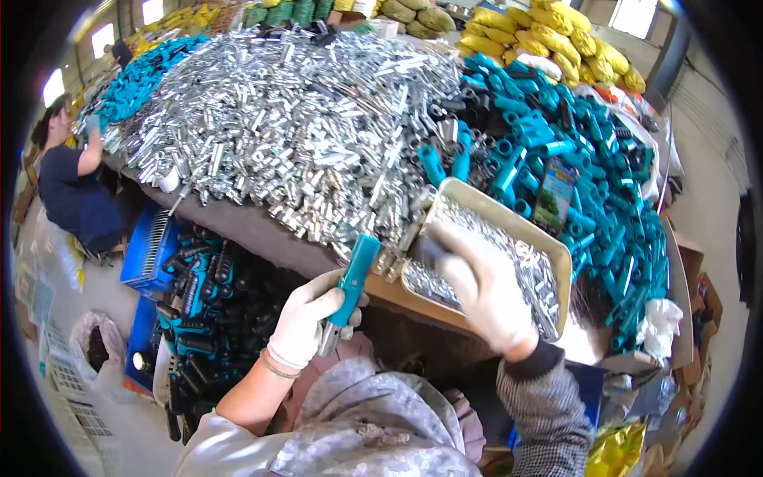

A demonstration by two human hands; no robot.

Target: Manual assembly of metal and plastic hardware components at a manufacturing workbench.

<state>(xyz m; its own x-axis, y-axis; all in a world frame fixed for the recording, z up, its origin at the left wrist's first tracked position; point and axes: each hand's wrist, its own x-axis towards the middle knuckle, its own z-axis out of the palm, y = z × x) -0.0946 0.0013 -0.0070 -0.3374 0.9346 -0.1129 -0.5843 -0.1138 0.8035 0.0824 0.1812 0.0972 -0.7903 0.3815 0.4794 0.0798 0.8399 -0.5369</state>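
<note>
My gloved left hand is closed around a teal plastic handle housing, held tilted with its wide end up. A silver metal piece sticks out below that hand. My right hand, also in a white glove, is over a cream rectangular tray of small metal parts. Motion smears its fingers, and a dark blurred shape shows at their tips; whether they grip it I cannot tell. Beyond both hands a large heap of silver metal parts covers the table.
Teal housings are piled at the right, with a printed box among them. Black-and-teal handles fill a space below the table at left, beside a blue crate. A person works at far left. Yellow sacks stand behind.
</note>
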